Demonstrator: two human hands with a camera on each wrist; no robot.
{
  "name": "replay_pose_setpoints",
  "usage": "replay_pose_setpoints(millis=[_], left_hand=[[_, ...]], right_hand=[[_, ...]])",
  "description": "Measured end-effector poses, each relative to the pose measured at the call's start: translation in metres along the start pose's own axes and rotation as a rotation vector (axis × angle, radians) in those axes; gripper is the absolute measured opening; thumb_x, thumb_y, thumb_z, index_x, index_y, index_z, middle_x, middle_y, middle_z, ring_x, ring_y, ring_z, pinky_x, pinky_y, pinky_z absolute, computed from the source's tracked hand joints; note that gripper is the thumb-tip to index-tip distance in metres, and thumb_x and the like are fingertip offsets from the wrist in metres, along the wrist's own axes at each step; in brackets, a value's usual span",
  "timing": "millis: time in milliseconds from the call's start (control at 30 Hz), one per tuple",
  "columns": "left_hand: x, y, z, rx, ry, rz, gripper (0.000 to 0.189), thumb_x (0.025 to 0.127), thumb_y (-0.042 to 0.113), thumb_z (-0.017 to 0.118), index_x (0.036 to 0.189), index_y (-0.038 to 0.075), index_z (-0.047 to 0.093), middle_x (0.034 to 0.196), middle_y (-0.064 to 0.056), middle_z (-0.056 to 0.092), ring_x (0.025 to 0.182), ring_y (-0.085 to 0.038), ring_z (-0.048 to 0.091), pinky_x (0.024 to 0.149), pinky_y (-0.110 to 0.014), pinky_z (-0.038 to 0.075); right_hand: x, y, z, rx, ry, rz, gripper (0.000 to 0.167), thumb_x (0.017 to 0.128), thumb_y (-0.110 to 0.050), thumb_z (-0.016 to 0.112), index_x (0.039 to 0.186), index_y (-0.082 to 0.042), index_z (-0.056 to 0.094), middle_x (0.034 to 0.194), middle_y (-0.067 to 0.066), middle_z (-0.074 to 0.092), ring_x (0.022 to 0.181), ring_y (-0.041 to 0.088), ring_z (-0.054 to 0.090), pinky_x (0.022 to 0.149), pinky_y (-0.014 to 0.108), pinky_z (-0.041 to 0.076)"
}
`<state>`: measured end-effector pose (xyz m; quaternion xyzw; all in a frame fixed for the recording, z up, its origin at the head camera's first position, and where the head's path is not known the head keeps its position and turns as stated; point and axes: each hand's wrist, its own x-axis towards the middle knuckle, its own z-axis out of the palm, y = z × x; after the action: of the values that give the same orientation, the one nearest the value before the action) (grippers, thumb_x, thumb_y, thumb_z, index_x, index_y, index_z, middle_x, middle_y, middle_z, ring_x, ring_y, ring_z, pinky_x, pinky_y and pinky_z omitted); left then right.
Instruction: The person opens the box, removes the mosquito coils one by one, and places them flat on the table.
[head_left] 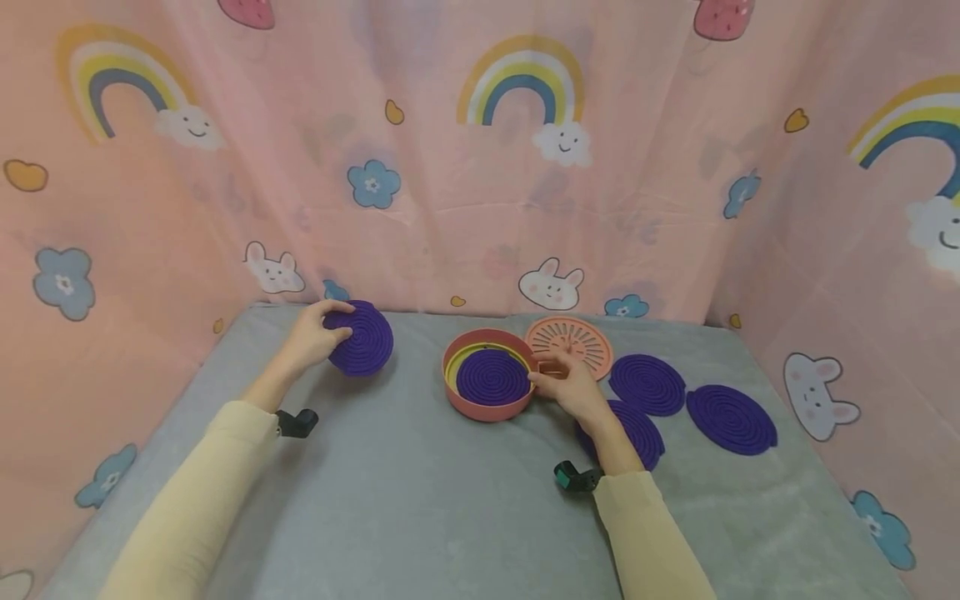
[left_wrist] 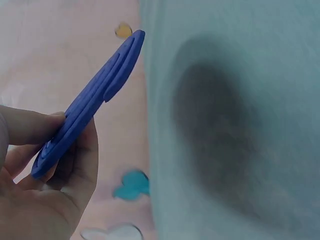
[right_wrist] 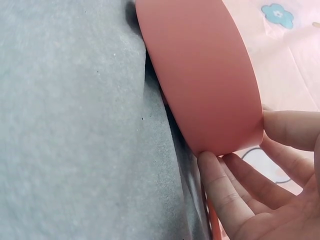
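Left hand (head_left: 318, 333): thumb and fingers pinch the left edge of a flat, round, dark purple coiled disc (head_left: 363, 340), gap just the disc's thickness. Disc is held over the back-left part of the grey cloth-covered table (head_left: 420, 500); left wrist view has its shadow apart from it on the cloth.

Key relation: disc extends rightward from the left fingertips, box lies further right, well apart; right hand is nearer the box. Disc is round, no long axis across its face. Edge-on it runs as a thin bar, slanting up and away from the pinch, face tilted toward the wearer.

Middle, toward the back edge: round salmon-red open box (head_left: 487, 412) with yellow inner lining (head_left: 452, 367), mouth up, another purple coil (head_left: 492, 377) inside.

Right hand (head_left: 570, 387): fingers part-closed, tips pinching the box's right wall, rim to base.

Behind that hand, near the back edge: peach slotted round lid (head_left: 588, 346). Further right, toward the right edge: three purple coils (head_left: 732, 419), one partly under the right forearm.
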<state>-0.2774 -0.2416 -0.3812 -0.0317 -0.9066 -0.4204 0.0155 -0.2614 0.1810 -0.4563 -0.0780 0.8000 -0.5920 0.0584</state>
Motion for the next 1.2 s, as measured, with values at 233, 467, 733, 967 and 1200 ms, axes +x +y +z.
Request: replay_pose_setpoints(millis=[233, 467, 733, 967, 1200], left_hand=[[-0.008, -0.031, -0.012, -0.085, 0.059, -0.086, 0.042, 0.098, 0.000, 0.060, 0.139, -0.006, 0.053, 0.158, -0.030, 0.033, 0.144, -0.051, 0.031, 0.116, -0.062, 0.031], [-0.014, -0.059, -0.014, -0.090, 0.083, -0.156, 0.043, 0.099, 0.001, 0.058, 0.141, -0.006, 0.051, 0.157, -0.033, 0.031, 0.146, -0.052, 0.025, 0.119, -0.062, 0.023], [-0.018, -0.079, -0.009, -0.128, 0.116, -0.240, 0.044, 0.097, -0.002, 0.058, 0.140, -0.009, 0.051, 0.156, -0.034, 0.032, 0.147, -0.050, 0.024, 0.122, -0.059, 0.017], [-0.021, -0.087, -0.008, -0.160, 0.108, -0.299, 0.046, 0.098, 0.000, 0.058, 0.142, -0.009, 0.049, 0.156, -0.034, 0.030, 0.147, -0.050, 0.024, 0.121, -0.058, 0.021], [-0.022, -0.088, -0.012, 0.105, 0.137, -0.217, 0.041, 0.098, 0.006, 0.059, 0.134, -0.011, 0.052, 0.138, -0.040, 0.047, 0.128, -0.054, 0.047, 0.109, -0.063, 0.039]], right_hand=[[0.000, -0.001, 0.000, -0.007, -0.002, 0.004, 0.044, 0.097, -0.013, 0.072, 0.138, -0.005, 0.060, 0.136, 0.024, 0.057, 0.125, 0.039, 0.058, 0.090, 0.039, 0.059], [0.000, -0.002, 0.000, -0.007, -0.001, 0.003, 0.044, 0.097, -0.013, 0.072, 0.138, -0.004, 0.060, 0.136, 0.024, 0.057, 0.125, 0.039, 0.057, 0.090, 0.039, 0.059], [-0.002, -0.003, 0.001, -0.013, 0.004, 0.009, 0.044, 0.097, -0.014, 0.071, 0.138, -0.005, 0.060, 0.135, 0.023, 0.058, 0.125, 0.039, 0.058, 0.091, 0.040, 0.059], [-0.001, 0.000, 0.000, -0.022, 0.001, 0.003, 0.045, 0.097, -0.015, 0.071, 0.139, -0.003, 0.059, 0.137, 0.025, 0.057, 0.126, 0.041, 0.057, 0.091, 0.039, 0.058], [-0.002, -0.004, -0.001, 0.009, -0.007, 0.001, 0.046, 0.098, -0.015, 0.070, 0.141, -0.001, 0.057, 0.140, 0.027, 0.054, 0.127, 0.042, 0.055, 0.092, 0.040, 0.058]])
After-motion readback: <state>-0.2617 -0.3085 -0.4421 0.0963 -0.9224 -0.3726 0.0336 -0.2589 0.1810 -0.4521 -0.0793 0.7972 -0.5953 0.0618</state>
